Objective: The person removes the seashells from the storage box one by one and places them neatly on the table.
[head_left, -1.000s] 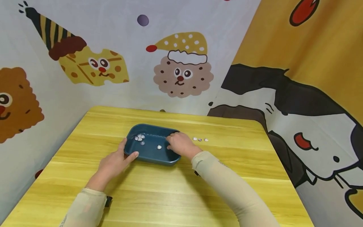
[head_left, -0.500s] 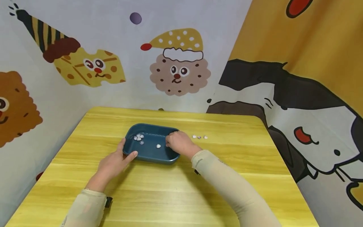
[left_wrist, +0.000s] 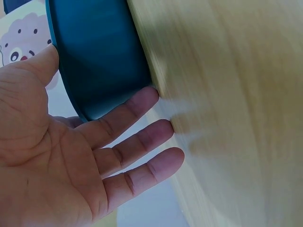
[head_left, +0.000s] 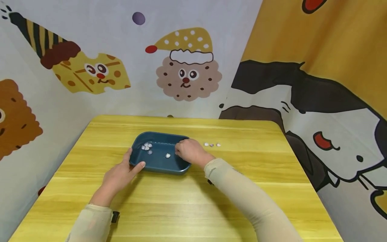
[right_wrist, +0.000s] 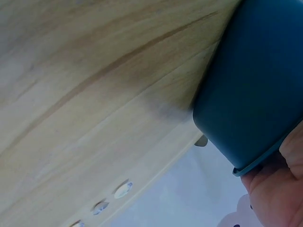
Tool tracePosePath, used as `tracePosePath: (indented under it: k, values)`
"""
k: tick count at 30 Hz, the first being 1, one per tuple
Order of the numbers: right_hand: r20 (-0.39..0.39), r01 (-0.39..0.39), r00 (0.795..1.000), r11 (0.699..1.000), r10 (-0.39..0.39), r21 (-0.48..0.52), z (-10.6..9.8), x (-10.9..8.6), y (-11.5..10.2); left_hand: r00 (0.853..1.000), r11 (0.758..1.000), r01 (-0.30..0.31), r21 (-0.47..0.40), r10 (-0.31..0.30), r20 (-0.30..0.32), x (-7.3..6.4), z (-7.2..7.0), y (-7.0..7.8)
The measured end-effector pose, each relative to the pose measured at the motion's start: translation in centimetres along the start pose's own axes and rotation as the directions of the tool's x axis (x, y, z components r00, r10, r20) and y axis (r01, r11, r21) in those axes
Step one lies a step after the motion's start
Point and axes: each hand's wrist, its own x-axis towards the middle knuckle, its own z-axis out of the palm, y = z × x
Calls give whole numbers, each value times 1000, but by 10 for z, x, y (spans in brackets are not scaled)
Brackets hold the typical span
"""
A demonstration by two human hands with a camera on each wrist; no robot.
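Note:
A dark blue rectangular tray point(head_left: 158, 164) sits on the table. My left hand point(head_left: 119, 176) is at its left end, thumb at the rim. In the left wrist view, several fingers point(left_wrist: 137, 142) stretch out straight by the tray's side. Over the right end reaches my right hand point(head_left: 191, 153), its fingers bent down inside; I cannot tell whether they pinch anything. The tray wall hides those fingertips in the right wrist view. Inside the tray lie a cluster of small whitish shell-like pieces point(head_left: 146, 147) at the left and a single white piece point(head_left: 168, 155) nearer the middle.
Three more small shell-like pieces point(head_left: 211, 145) lie in a row on the yellow wood-grain table point(head_left: 169, 205), right of the tray. Behind the table hangs a cartoon-printed cloth point(head_left: 121, 23). The table's far edge runs a little behind the tray.
The head view has shifted slightly. My right fingers have drawn in a little inside the tray, and the thumb tip seen earlier is less visible. My left hand keeps its place at the tray.

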Motion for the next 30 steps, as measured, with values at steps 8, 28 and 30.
tracePosePath:
  k: [8, 28, 30]
  values:
    - [137, -55, 989, 998, 55, -4, -1, 13, -10, 1000, 1000, -1, -9, 1, -10, -2, -3, -3]
    - [190, -102, 976, 995, 103, -15, 6, 21, -17, 1000, 1000, -24, -16, 23, -11, -1, -2, -2]
    - [207, -110, 973, 994, 106, 8, 6, 21, -18, 1000, 1000, -20, -17, 20, -7, -1, -1, -3]
